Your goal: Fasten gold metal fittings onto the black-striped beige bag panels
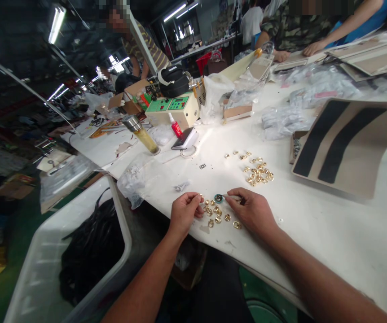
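Over the near edge of the white table, my left hand [186,211] is closed in a pinch. A tiny gold-coloured bit shows at its fingertips, too small to make out fully. Facing it, my right hand [252,210] also pinches, thumb against forefinger; what it holds is hidden. Its fingertips are beside a small round teal container [218,198] with dark contents. Loose gold metal fittings [217,220], some of them ring-shaped, lie between and below my hands. Farther back is a larger heap of gold fittings [259,175].
A white bin [38,251] with black strips stands at the left. Across the table are a tilted bottle [142,136], a red glue bottle [176,127], a notebook [184,139] and a green-panelled machine [171,110]. A beige panel with black stripes [351,143] lies right. Co-workers are beyond.
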Motion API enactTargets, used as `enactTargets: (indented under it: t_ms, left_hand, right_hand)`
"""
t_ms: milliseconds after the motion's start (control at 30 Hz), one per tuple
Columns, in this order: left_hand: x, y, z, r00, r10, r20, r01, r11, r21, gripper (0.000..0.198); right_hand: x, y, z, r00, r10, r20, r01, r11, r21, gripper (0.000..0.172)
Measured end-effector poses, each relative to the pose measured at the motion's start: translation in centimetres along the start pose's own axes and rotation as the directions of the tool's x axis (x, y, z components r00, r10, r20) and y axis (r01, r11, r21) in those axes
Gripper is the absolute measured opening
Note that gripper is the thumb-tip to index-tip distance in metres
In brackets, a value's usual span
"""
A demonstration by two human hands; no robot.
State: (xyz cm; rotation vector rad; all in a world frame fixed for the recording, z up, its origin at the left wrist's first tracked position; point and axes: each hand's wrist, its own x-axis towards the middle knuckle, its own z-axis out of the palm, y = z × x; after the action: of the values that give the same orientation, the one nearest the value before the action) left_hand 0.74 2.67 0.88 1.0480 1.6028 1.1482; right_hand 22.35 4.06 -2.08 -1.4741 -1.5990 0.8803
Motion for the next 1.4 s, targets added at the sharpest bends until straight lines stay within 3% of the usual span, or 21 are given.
enactTargets:
  t_ms: [233,433,533,667,767,900,1167,1400]
  left_hand:
    - [-0.1,0.3,-1.4,0.991,-0.05,0.12,0.021,0.974,0.226,0.046]
    - [2.1,1.7,-1.7,0.983,0.128,0.134,-0.173,0.895,0.412,0.033]
    - [4.9,3.2,0.1,0.951,0.248,0.183,-0.307,0.816,0.49,0.025]
    - [9.9,4.8,4.5,0.881,0.365,0.302,-0.473,0.677,0.564,0.02]
    - [13.5,5.1,8.0,0.854,0.381,0.356,-0.52,0.588,0.619,0.026]
    - [16.5,4.5,10.9,0.858,0.366,0.361,-0.508,0.494,0.706,0.025]
    - [18.4,4.1,11.9,0.894,0.362,0.263,-0.411,0.435,0.801,0.016]
    - [17.2,4.7,11.4,0.901,0.378,0.213,-0.403,0.548,0.733,0.013]
  right_hand:
    - [-0.2,-0.4,0.2,0.997,-0.014,0.076,0.033,0.964,-0.262,0.026]
    - [-0.2,-0.5,0.1,0.997,-0.021,0.074,0.039,0.967,-0.25,0.025]
    - [-0.2,-0.7,0.2,0.996,-0.033,0.081,0.05,0.974,-0.219,0.024]
    - [0.0,-0.9,0.3,0.996,-0.03,0.08,0.046,0.979,-0.2,0.021]
    - [0.1,-0.9,0.4,0.996,-0.036,0.086,0.05,0.984,-0.169,0.018]
    - [-0.1,-0.8,0.9,0.994,-0.063,0.086,0.074,0.988,-0.134,0.017]
    - [0.0,1.0,3.0,0.995,-0.082,0.05,0.088,0.986,-0.144,0.02]
    - [0.5,1.8,3.1,0.987,-0.115,0.115,0.129,0.984,-0.12,0.022]
